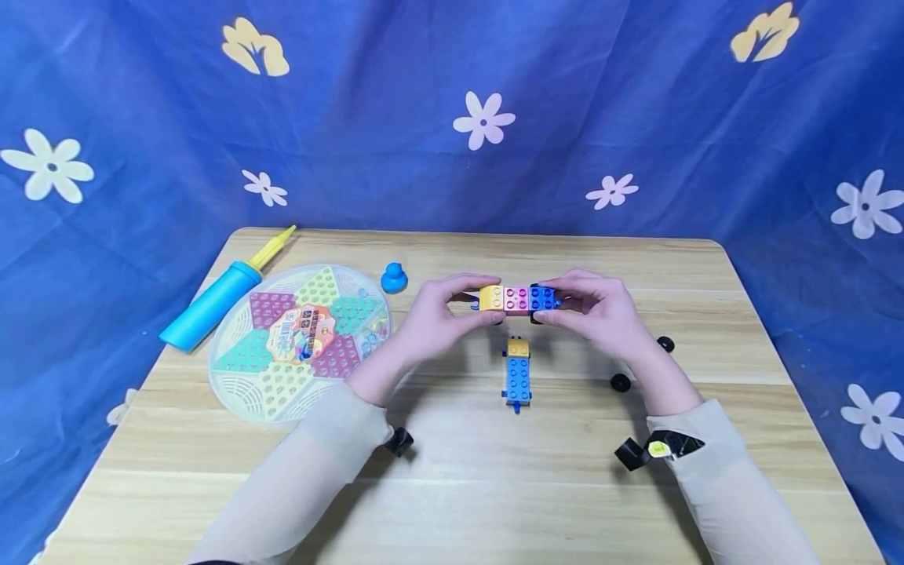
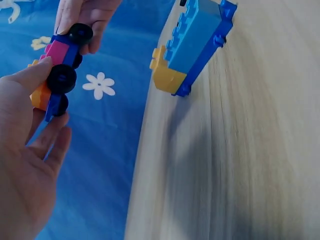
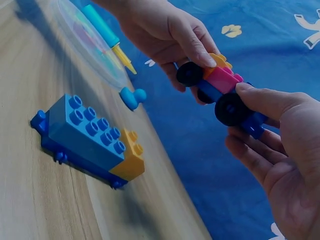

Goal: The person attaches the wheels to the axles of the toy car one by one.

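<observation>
A toy block car is held between both hands above the table. Yellow, pink and blue studded bricks run along its top, and black wheels are fitted to its blue base. My left hand pinches the yellow end between thumb and fingers. At the blue end, my right hand grips the car near a wheel. Below the hands lies a second block car, with a light blue brick and a yellow brick on a dark blue base; its axle stubs carry no wheels.
Two loose black wheels lie near my right forearm. To the left are a round Chinese checkers board, a blue hand pump with a yellow nozzle, and a small blue duck-like toy. A blue flowered cloth hangs behind the table.
</observation>
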Demonstrator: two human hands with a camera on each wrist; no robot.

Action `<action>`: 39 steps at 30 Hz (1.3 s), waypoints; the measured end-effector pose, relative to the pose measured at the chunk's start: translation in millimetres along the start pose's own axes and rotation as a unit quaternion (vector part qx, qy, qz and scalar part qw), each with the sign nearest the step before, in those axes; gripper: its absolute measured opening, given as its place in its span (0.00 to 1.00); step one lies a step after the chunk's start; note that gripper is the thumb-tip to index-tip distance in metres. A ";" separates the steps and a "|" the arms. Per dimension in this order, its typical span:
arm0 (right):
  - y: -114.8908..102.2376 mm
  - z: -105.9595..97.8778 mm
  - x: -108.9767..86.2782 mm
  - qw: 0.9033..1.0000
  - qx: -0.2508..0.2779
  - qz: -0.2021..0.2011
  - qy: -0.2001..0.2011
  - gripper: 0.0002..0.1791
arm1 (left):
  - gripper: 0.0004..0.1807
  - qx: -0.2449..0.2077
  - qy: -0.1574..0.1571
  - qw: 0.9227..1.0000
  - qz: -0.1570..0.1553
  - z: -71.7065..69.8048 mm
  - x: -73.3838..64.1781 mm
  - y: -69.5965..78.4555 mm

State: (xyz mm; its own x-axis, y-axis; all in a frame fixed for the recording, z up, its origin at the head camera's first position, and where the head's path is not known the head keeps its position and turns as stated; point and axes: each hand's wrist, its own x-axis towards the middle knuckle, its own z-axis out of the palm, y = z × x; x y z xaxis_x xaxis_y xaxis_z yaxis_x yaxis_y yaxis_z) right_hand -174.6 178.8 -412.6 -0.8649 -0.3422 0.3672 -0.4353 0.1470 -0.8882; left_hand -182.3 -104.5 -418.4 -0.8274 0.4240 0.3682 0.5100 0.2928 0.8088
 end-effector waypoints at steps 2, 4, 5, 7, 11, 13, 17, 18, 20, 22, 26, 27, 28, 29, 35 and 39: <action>3.5 0.4 2.8 1.000 0.006 0.014 -0.003 0.22 | 0.25 -0.001 0.000 1.000 -0.014 -0.9 2.0 -2.9; 7.8 0.2 6.8 1.000 0.005 0.030 -0.003 0.23 | 0.26 0.001 0.000 1.000 -0.029 -2.1 5.8 -5.6; 10.2 -0.1 9.4 0.999 0.003 0.038 -0.003 0.23 | 0.26 0.003 -0.001 0.999 -0.037 -2.7 8.0 -7.0; 14.8 -1.3 15.2 0.999 -0.006 0.053 -0.002 0.23 | 0.27 0.004 -0.003 0.999 -0.049 -3.7 13.3 -10.4; 24.4 -3.4 29.9 0.997 -0.026 0.075 -0.001 0.24 | 0.29 0.012 -0.009 0.997 -0.071 -6.3 25.7 -19.7; 30.5 -3.7 38.1 0.996 -0.036 0.086 -0.003 0.25 | 0.29 0.020 -0.013 0.996 -0.082 -7.9 31.6 -25.7; 43.1 -2.7 53.7 0.993 -0.053 0.107 -0.007 0.25 | 0.28 0.035 -0.017 0.995 -0.094 -11.1 43.0 -37.9; 46.2 -2.5 57.4 0.992 -0.054 0.111 -0.006 0.25 | 0.27 0.040 -0.017 0.995 -0.094 -11.5 46.0 -40.9; 53.0 -2.4 64.0 0.992 -0.049 0.119 -0.004 0.25 | 0.27 0.050 -0.017 0.994 -0.094 -11.7 52.3 -46.3; 60.3 -3.4 70.0 0.991 -0.047 0.128 -0.003 0.25 | 0.27 0.057 -0.020 0.993 -0.100 -11.0 59.3 -51.8; 73.4 -5.7 79.2 0.987 -0.068 0.143 -0.006 0.26 | 0.26 0.064 -0.032 0.992 -0.109 -8.3 71.8 -64.1; 76.5 -6.2 81.4 0.986 -0.079 0.144 -0.006 0.26 | 0.26 0.063 -0.036 0.991 -0.111 -7.7 74.5 -66.9; 79.1 -6.5 83.6 0.986 -0.087 0.145 -0.006 0.26 | 0.26 0.062 -0.038 0.991 -0.112 -6.8 77.1 -70.0; 82.1 -6.9 85.8 0.985 -0.097 0.146 -0.006 0.26 | 0.26 0.063 -0.039 0.991 -0.113 -5.8 79.6 -72.6; 96.2 -6.5 98.5 0.978 -0.135 0.160 -0.005 0.26 | 0.27 0.073 -0.040 0.988 -0.128 0.0 95.1 -84.7; 105.2 -4.1 105.2 0.976 -0.147 0.162 -0.011 0.25 | 0.28 0.090 -0.043 0.986 -0.136 2.9 102.3 -93.4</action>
State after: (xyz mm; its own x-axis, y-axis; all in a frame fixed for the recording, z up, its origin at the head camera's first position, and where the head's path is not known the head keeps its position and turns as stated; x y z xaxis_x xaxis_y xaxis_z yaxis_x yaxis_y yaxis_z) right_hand -312.4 162.0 -466.3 -0.9649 -0.2527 0.0708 -0.1951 0.5103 -0.8376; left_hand -313.9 -86.0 -457.6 -0.9206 0.3769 0.1020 0.3108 0.5494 0.7756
